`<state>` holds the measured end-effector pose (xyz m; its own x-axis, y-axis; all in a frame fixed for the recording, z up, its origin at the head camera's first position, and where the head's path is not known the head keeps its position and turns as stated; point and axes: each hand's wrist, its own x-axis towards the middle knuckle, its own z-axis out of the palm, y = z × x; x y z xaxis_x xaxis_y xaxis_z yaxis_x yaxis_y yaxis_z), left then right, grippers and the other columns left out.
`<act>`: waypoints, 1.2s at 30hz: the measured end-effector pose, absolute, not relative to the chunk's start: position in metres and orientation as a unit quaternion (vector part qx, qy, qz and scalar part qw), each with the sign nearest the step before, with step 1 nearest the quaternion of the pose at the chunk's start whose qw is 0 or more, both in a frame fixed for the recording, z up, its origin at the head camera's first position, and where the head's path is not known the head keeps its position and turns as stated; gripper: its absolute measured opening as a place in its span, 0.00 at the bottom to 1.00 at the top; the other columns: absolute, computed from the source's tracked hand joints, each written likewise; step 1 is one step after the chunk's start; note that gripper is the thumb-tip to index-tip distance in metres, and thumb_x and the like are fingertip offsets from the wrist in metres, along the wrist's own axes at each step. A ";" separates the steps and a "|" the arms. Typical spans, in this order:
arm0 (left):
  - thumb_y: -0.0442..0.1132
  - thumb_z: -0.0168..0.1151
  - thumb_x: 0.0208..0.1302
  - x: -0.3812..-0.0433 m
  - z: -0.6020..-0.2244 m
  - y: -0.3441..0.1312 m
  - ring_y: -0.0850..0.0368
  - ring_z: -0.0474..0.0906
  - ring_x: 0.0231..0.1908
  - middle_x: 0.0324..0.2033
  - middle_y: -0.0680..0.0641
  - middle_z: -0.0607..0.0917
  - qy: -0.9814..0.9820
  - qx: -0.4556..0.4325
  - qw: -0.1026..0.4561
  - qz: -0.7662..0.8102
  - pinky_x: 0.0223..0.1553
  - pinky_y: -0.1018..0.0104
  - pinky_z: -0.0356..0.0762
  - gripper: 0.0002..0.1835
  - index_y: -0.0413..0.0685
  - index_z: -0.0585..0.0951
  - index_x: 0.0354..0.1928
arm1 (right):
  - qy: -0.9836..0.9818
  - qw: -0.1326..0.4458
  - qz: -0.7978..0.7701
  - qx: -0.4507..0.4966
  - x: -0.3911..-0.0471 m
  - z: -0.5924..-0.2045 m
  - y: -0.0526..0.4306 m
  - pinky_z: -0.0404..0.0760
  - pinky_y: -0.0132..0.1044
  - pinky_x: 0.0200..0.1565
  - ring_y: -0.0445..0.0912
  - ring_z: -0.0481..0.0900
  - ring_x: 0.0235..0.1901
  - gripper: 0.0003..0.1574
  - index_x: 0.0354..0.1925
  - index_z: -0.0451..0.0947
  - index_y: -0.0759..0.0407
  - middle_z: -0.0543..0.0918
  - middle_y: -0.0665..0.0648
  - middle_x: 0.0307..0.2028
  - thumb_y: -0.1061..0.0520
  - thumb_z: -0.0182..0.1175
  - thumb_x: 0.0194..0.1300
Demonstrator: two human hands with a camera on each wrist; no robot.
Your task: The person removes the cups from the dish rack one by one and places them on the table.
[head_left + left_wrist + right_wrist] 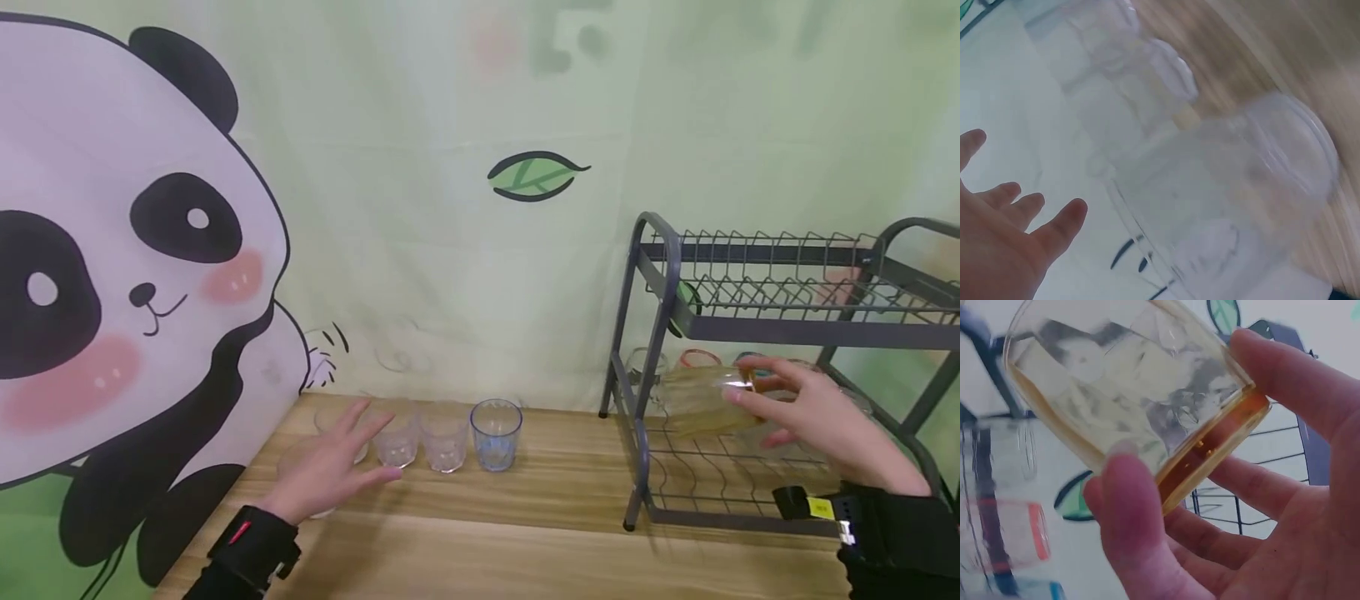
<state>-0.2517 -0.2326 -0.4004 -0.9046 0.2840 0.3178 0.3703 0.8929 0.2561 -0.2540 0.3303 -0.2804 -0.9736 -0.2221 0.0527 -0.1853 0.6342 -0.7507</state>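
My right hand [821,417] grips an amber-tinted drinking glass [697,402] near its thick base. The glass lies tilted on its side, mouth to the left, in front of the rack's lower shelf. In the right wrist view, thumb and fingers wrap the amber base [1216,447]. My left hand [330,467] is spread with nothing in it, in front of several clear glasses that it partly hides. Two clear glasses, one [397,442] and another [446,442], stand just right of it. At the row's right end stands a blue-rimmed glass [496,442].
A dark two-tier dish rack [787,329] stands on the right of the wooden table [555,550]. Behind the amber glass, other glasses are on its lower tier, one with a red rim [699,358]. A cloth backdrop [450,292] with a printed panda hangs behind.
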 end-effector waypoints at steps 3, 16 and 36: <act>0.74 0.59 0.54 -0.253 -0.400 -0.224 0.34 0.69 0.61 0.74 0.39 0.53 -0.954 -0.177 0.122 -0.211 0.45 0.44 0.78 0.48 0.58 0.65 0.73 | 0.896 0.026 -0.427 -0.122 -0.252 -0.285 0.326 0.84 0.44 0.38 0.59 0.81 0.44 0.47 0.74 0.50 0.64 0.63 0.77 0.62 0.42 0.56 0.71; 0.66 0.65 0.57 -0.248 -0.398 -0.190 0.29 0.57 0.66 0.75 0.41 0.50 -0.916 -0.198 0.098 -0.334 0.51 0.27 0.67 0.48 0.61 0.58 0.76 | 0.845 0.045 -0.515 -0.136 -0.247 -0.300 0.310 0.83 0.46 0.44 0.57 0.78 0.51 0.46 0.75 0.51 0.59 0.62 0.72 0.66 0.44 0.58 0.70; 0.55 0.69 0.59 -0.247 -0.396 -0.149 0.32 0.67 0.60 0.76 0.47 0.46 -0.862 -0.214 0.059 -0.456 0.50 0.35 0.73 0.46 0.69 0.55 0.76 | 0.810 0.072 -0.558 -0.165 -0.254 -0.309 0.266 0.82 0.47 0.46 0.58 0.79 0.47 0.43 0.73 0.55 0.60 0.59 0.70 0.68 0.47 0.61 0.69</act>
<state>-0.2473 -0.1486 -0.3964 -0.9020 0.3147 0.2957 0.4215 0.4924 0.7615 -0.2542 0.2663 -0.3092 -0.9351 -0.3478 0.0686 -0.1882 0.3228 -0.9276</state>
